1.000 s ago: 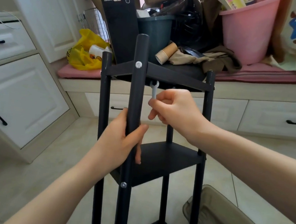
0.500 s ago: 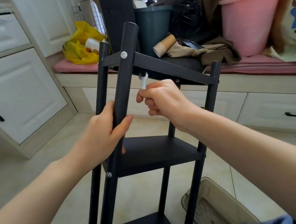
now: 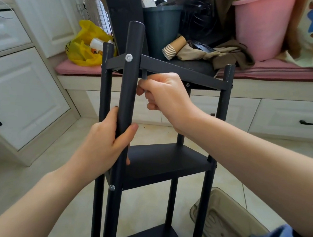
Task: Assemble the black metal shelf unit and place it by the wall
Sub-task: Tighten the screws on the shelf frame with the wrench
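While the left hand keeps its wrap around the front post between the top and middle tiers, the right hand has shifted left since a second ago and now sits just beside that post. Right fingers are curled around a small wrench. Earlier its open-end head showed clearly under the top shelf; now only a short grey stub sticks out above the fist, up at the shelf's underside behind the post. Can't tell if it's seated on anything. Black shelf unit stands upright on the tiled floor, in front of the cluttered counter, same spot as before. Silver screw head shows on the post at top-shelf level. Brown plastic tray lies on the floor right of the unit.
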`<state>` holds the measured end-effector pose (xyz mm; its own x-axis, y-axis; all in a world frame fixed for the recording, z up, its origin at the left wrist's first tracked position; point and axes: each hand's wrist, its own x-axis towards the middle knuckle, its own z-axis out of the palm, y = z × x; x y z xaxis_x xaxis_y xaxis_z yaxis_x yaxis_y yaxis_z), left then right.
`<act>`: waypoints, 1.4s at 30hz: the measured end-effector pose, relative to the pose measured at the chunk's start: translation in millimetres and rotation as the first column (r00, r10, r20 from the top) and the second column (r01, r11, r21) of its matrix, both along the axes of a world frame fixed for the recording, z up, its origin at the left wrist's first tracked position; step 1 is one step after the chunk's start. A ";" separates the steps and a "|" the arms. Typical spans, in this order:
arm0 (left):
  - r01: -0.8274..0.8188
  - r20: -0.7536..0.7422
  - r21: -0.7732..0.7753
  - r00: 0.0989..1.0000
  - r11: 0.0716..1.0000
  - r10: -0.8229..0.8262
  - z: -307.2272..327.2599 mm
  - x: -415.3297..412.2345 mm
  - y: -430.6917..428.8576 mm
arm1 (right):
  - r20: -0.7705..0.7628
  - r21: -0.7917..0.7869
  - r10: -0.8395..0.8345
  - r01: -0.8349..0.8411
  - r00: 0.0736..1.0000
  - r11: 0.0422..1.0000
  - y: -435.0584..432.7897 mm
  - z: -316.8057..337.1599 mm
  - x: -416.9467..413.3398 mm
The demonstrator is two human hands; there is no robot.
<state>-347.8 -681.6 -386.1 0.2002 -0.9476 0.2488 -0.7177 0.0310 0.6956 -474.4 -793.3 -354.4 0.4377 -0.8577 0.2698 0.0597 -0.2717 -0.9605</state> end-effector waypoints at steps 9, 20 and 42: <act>-0.007 -0.007 0.000 1.000 1.000 0.007 0.5 1.9 2.3 | -0.013 -0.142 -0.066 0.063 0.998 0.988 1.5 -7.4 8.1; -0.006 0.010 -0.022 1.000 1.000 0.006 -2.4 8.4 2.0 | 0.076 -0.167 -0.103 0.114 0.992 0.979 0.1 -17.1 27.4; 0.007 -0.006 -0.027 1.000 1.000 -0.007 -0.9 8.2 1.6 | 0.006 -0.130 -0.054 0.055 0.998 0.990 -0.6 -10.6 14.5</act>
<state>-339.6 -680.0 -387.0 0.1954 -0.9420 0.2730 -0.7133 0.0546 0.6988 -459.9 -793.9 -364.9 0.3903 -0.8377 0.3819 0.0438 -0.3974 -0.9166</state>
